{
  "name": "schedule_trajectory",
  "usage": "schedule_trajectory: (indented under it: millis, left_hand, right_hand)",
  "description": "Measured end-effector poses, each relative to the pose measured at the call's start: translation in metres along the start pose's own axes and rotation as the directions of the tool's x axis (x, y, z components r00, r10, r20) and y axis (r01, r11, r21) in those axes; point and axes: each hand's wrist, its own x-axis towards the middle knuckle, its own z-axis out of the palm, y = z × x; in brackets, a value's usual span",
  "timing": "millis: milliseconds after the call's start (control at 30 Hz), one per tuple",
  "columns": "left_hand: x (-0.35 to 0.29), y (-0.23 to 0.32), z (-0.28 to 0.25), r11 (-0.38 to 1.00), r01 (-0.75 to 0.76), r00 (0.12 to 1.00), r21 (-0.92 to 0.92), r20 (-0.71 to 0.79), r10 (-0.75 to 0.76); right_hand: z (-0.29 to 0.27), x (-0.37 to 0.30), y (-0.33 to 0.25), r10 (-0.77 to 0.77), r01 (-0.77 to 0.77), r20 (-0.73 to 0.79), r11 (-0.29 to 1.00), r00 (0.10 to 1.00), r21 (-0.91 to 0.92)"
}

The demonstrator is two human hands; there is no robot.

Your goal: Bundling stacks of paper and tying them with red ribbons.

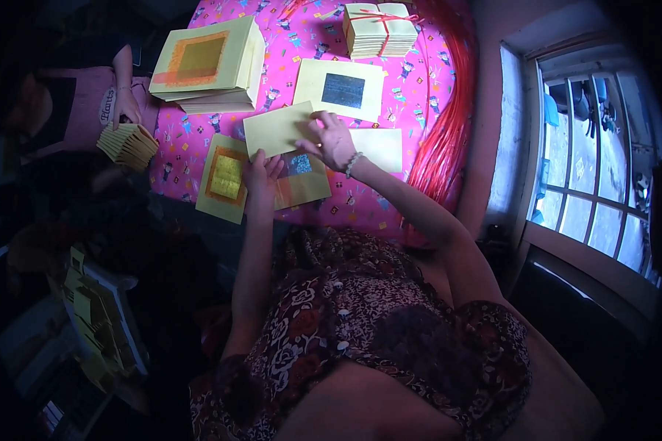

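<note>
A pale yellow sheet of paper (276, 132) is held up over the table, tilted, with its lower corner pinched between the thumb and fingers of my left hand (261, 176). At the sheet's right edge, my right hand (335, 143) has curved, spread fingers, the thumb over the paper. Whether it presses on the paper is hard to tell. Below lie a yellow sheet with a gold square (226, 176) and another with a silvery patch (300, 163), partly covered by my left hand. Beyond my hands rests a sheet with a dark square (343, 90). A plain cream sheet (382, 149) shows beside my right wrist.
A thick stack of yellow sheets (239, 62) stands at the far left of the pink patterned tablecloth (180, 158). A bundle tied with red string (379, 33) sits at the back; red strands (449, 125) hang along the right. At left another person's hand (129, 106) holds folded papers (127, 145).
</note>
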Motion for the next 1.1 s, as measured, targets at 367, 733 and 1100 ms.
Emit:
schedule_trajectory:
  millis: [367, 733, 1100]
  left_hand:
    - [-0.058, -0.064, 0.058, 0.944, -0.177, 0.852, 0.278, 0.523, 0.006]
    - [0.016, -0.106, 0.042, 0.863, -0.357, 0.716, 0.358, 0.698, 0.007]
    - [0.026, -0.13, 0.068, 0.714, -0.222, 0.854, 0.664, 0.486, -0.186]
  right_hand:
    - [-0.054, -0.11, 0.063, 0.821, -0.511, 0.309, -0.025, 0.481, 0.859]
    - [-0.011, -0.16, 0.102, 0.814, -0.548, 0.158, 0.219, 0.559, 0.807]
    - [-0.001, -0.158, 0.102, 0.814, -0.644, 0.058, 0.411, 0.577, 0.645]
